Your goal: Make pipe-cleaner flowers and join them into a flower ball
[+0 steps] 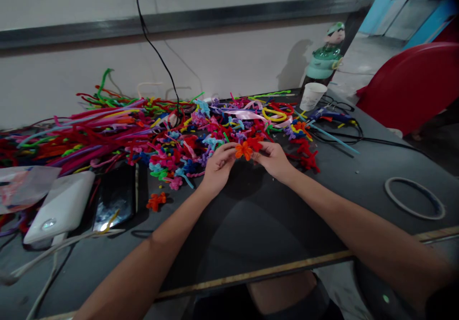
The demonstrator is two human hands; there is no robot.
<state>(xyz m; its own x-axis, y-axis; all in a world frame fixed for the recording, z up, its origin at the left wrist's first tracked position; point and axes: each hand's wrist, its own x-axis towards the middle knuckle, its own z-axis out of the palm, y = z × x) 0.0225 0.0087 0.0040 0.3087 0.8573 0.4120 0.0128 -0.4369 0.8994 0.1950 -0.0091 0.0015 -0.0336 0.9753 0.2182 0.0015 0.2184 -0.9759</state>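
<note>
My left hand [218, 166] pinches an orange pipe-cleaner flower [244, 151] above the dark table [229, 224]. Right beside it, my right hand [277, 161] has its fingers closed on a red pipe-cleaner flower [255, 143]. The two flowers touch or overlap; I cannot tell whether they are joined. Behind both hands spreads a heap of colourful pipe-cleaner flowers and pieces [190, 143]. Another orange flower [156, 201] lies alone to the left, and red ones [308, 157] lie to the right of my right hand.
On the left are long loose pipe cleaners [100, 119], a white power bank [60, 208] with cables and a phone [115, 198]. A paper cup [312, 96], a green bottle [322, 64], a blue glue gun [332, 115] and a tape ring [414, 198] are right. A red chair [412, 86] stands beyond.
</note>
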